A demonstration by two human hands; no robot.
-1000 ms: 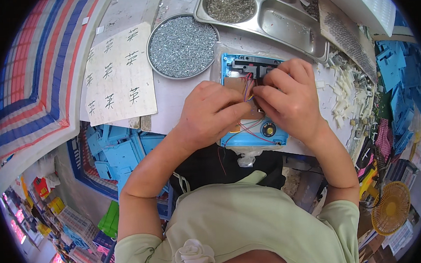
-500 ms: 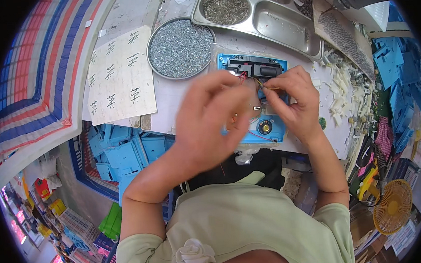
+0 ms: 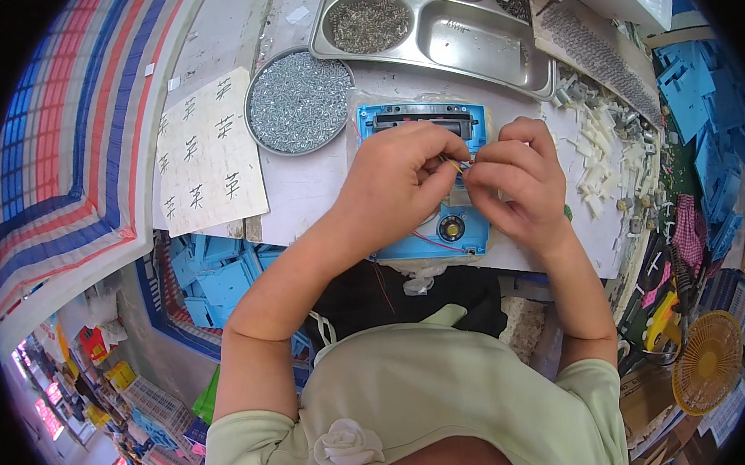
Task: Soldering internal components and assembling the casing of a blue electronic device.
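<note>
Thin wires (image 3: 456, 166), one of them yellow, are pinched between the fingertips of my left hand (image 3: 399, 180) and my right hand (image 3: 517, 183). The two hands meet over a blue plastic casing (image 3: 409, 247) that lies on the table. A long black part (image 3: 464, 123) sits at its far end. Near the front edge is a round speaker (image 3: 452, 227) with a dark rim and a gold centre. A red wire (image 3: 434, 243) runs beside the speaker. My left hand hides the middle of the casing, and the wire ends are too small to make out.
A round metal dish (image 3: 301, 152) of screws stands left of the casing, a compartmented steel tray (image 3: 471, 46) behind it. Marked paper (image 3: 208, 157) lies at left. White plastic pieces (image 3: 598, 162) are scattered at right. Blue panels (image 3: 224, 287) fill a crate below the table edge.
My left hand, blurred and raised before, has come down to the right and closed on the wires beside my right hand. My right hand keeps its pinch. The view has shifted slightly.
</note>
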